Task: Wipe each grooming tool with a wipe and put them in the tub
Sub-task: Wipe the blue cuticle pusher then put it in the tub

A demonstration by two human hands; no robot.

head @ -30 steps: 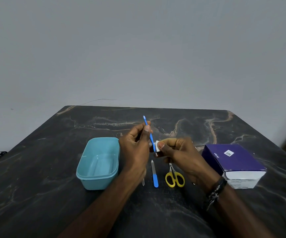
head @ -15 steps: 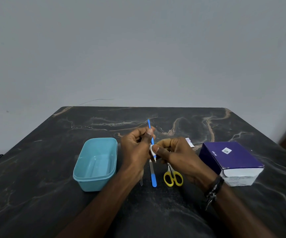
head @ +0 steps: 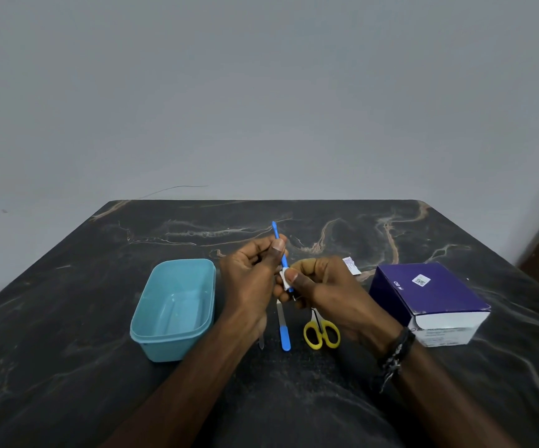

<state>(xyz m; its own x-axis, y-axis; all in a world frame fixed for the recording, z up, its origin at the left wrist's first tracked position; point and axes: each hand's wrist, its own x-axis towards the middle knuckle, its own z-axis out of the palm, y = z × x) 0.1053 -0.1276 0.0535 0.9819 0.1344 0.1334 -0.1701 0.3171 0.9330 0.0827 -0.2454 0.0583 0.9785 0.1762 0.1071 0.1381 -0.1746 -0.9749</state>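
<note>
My left hand [head: 252,279] pinches a thin blue stick tool [head: 276,234] that points up and away. My right hand [head: 323,289] pinches a small white wipe [head: 284,275] folded around the tool's lower part. On the table below the hands lie a nail file with a blue handle [head: 284,331] and small yellow-handled scissors [head: 321,333]. A metal tip [head: 261,345] of another tool shows under my left wrist. The teal tub [head: 151,337] stands empty to the left of my left hand.
A purple and white box [head: 429,295] sits on the right of the dark marbled table [head: 99,383]. A small white torn sachet [head: 350,265] lies behind my right hand. A grey wall rises behind the table's far edge.
The blue stick dropped lower between the hands half a second ago, then rose again, sliding through the wipe in my right hand. The tools on the table stayed put.
</note>
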